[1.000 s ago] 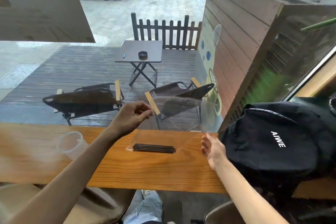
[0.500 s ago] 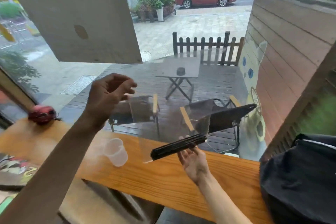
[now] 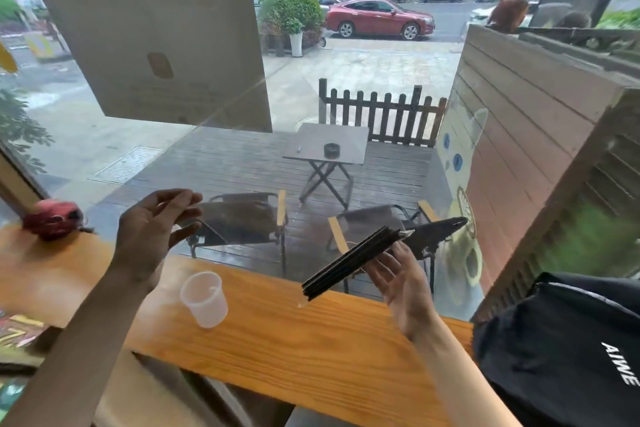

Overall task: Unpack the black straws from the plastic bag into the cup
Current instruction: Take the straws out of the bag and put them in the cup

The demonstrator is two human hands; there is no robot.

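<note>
A bundle of black straws [image 3: 349, 262] lies tilted inside a clear plastic bag [image 3: 302, 303], its low end toward the counter. My right hand [image 3: 403, 282] is palm up under the bundle and carries it on straight fingers. My left hand [image 3: 152, 229] is raised at the left and pinches the bag's upper edge between thumb and fingers; the film there is almost invisible. A translucent plastic cup [image 3: 204, 298] stands empty on the wooden counter [image 3: 277, 350], below and between my hands.
A black backpack [image 3: 568, 350] fills the counter's right end. A red object [image 3: 52, 218] sits at the far left by the window glass. A board [image 3: 149, 31] hangs on the glass above my left hand.
The bag and straws have been lifted off the counter. My left hand rose with the bag's top edge; my right hand moved under the bundle and tipped it. The view swung left.
</note>
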